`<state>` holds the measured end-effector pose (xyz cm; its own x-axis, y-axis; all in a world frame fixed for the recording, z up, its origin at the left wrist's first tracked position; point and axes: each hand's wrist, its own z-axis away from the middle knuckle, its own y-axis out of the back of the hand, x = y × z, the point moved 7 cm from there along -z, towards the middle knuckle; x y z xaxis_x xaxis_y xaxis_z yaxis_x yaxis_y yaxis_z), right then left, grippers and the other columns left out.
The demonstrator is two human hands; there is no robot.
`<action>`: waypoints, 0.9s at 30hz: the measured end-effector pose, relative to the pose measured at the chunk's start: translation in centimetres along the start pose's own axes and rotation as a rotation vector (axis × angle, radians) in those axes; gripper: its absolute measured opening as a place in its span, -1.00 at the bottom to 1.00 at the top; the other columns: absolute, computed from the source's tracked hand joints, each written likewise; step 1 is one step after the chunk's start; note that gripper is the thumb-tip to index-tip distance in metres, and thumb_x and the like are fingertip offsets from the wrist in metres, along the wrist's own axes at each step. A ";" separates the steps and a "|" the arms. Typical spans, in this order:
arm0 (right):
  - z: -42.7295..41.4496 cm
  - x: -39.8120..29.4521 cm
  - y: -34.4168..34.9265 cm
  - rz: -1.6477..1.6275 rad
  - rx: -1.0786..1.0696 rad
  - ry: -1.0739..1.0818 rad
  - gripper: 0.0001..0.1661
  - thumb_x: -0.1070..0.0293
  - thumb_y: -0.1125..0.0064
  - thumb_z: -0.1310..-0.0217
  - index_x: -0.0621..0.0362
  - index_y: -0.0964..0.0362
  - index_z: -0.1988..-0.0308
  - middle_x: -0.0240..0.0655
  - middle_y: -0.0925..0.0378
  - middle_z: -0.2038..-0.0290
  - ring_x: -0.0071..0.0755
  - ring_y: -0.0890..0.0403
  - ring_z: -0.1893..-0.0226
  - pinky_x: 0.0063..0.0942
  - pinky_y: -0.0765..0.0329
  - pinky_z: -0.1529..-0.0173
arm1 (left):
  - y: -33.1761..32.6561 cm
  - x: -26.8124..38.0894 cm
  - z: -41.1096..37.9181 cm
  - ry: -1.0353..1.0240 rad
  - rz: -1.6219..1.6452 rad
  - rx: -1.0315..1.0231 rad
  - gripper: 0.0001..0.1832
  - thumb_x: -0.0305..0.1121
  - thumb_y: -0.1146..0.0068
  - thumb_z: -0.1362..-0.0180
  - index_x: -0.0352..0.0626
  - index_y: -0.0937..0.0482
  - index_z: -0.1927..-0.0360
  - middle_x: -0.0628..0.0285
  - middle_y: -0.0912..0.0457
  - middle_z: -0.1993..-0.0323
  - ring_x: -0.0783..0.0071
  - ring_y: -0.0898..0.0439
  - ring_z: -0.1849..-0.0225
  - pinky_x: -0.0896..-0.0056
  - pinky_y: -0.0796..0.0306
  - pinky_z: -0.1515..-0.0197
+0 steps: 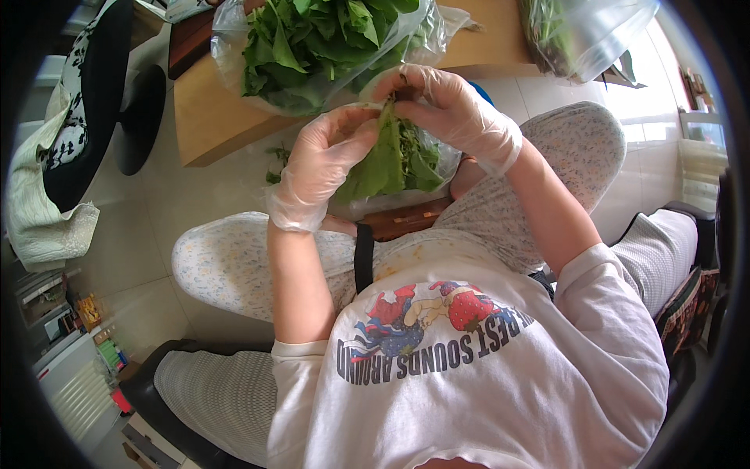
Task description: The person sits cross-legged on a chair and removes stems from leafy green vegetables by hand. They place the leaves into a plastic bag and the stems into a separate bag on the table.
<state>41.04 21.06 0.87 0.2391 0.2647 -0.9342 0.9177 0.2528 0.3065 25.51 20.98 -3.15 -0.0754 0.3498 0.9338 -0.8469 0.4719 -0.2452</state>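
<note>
In clear plastic gloves, both hands meet over my lap around a leafy green (378, 155). My right hand (454, 108) pinches its stem end, and a bit of root or stem pokes up between the fingers. The fingers of my left hand (331, 161) close on the leaf's left edge near the stem, and its broad blade hangs down. Behind and below the leaf, a clear plastic bag (450, 155) holds a heap of leaves and trimmings (419, 155), partly hidden by my hands. Beyond them, a large bunch of leafy greens (316, 47) fills an opened plastic bag (228, 35).
The bagged greens rest on a wooden table (220, 126) with its edge facing me. Another plastic bag of vegetables (577, 35) sits at its right end. A black chair (94, 111) with a cloth stands left. Loose leaf scraps (275, 167) show beside my left wrist.
</note>
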 end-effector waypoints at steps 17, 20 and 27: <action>0.7 5.7 -4.2 0.639 -0.072 0.106 -0.46 0.45 -0.22 -0.14 -0.07 -0.47 -0.16 -0.23 -0.56 0.32 -0.04 -0.63 0.30 -0.23 -0.58 0.27 | 3.2 -7.9 -2.5 0.003 -0.381 -0.007 -0.74 -0.43 0.07 -0.38 -0.31 -0.51 -0.04 0.32 -0.62 0.21 0.60 -0.53 0.24 0.51 -0.42 0.07; 1.4 6.9 -5.1 0.790 -0.117 0.156 -0.59 0.36 -0.23 -0.13 -0.07 -0.52 -0.03 -0.28 -0.49 0.22 -0.14 -0.61 0.21 -0.23 -0.57 0.24 | 2.9 -8.9 -2.8 0.051 -0.397 -0.024 -0.74 -0.46 0.10 -0.36 -0.33 -0.51 -0.03 0.33 -0.61 0.20 0.60 -0.52 0.23 0.52 -0.42 0.07; 1.6 7.8 -6.6 1.150 -0.290 0.312 -0.82 0.33 -0.20 -0.06 0.06 -0.50 0.26 -0.34 -0.47 0.29 -0.25 -0.60 0.23 -0.27 -0.56 0.21 | 2.3 -9.2 -3.0 0.130 -0.594 -0.148 -0.61 -0.16 0.10 -0.37 -0.30 -0.50 0.00 -0.15 -0.64 0.20 0.00 -0.61 0.16 0.17 -0.43 0.04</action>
<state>37.36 19.95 -8.73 0.7406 0.6716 -0.0209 0.1080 -0.0883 0.9902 25.84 21.30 -13.07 0.4585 0.0840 0.8847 -0.6421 0.7195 0.2644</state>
